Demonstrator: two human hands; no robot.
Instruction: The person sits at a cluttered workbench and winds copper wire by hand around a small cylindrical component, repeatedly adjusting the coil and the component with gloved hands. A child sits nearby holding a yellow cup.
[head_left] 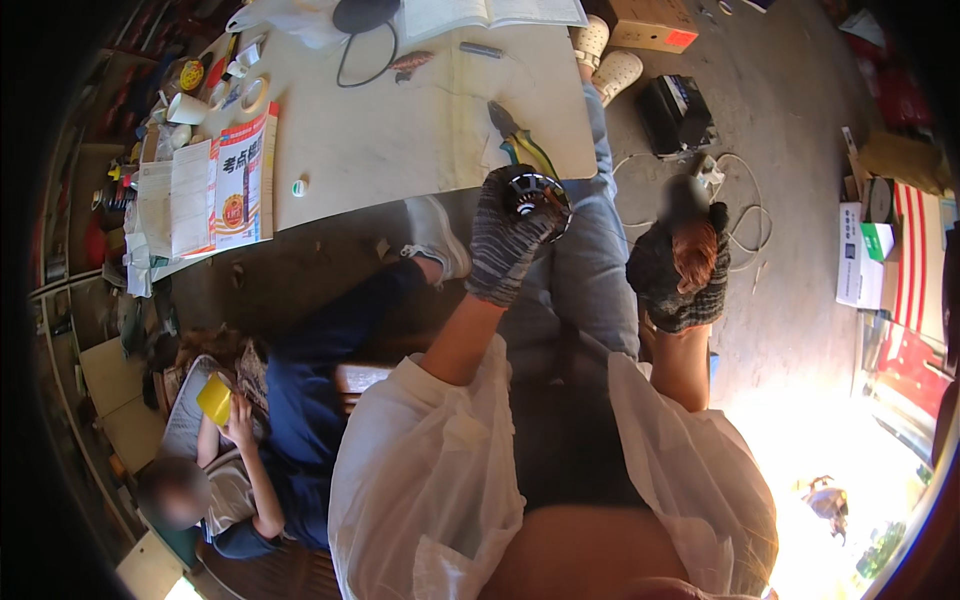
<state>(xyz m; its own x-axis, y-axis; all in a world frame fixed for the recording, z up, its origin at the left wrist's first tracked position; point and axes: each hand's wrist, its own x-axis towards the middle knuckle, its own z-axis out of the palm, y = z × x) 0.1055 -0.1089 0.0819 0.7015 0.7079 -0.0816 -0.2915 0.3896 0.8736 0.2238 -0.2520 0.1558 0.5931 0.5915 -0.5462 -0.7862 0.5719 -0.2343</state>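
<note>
Both my hands wear dark grey striped knit gloves. At the table's near right edge, my left hand (503, 240) is closed round a motor stator (527, 194), a round black ring with light slots about its middle. Some copper-coloured wire shows at its lower right. My right hand (672, 285) is held up to the right, over the floor, its fingers closed on a bundle of copper wire (695, 256). A blurred patch hides what is just above that hand. Pliers (528, 145) with yellow-green handles lie on the table right beyond my left hand.
On the pale table (390, 130) are a red-and-white booklet (243, 185), tape rolls (255, 96), a small grey cylinder (482, 49) and an open book (495, 12). A seated person (240, 480) at left holds something yellow. A black battery-like box (677, 115) and cable lie on the floor.
</note>
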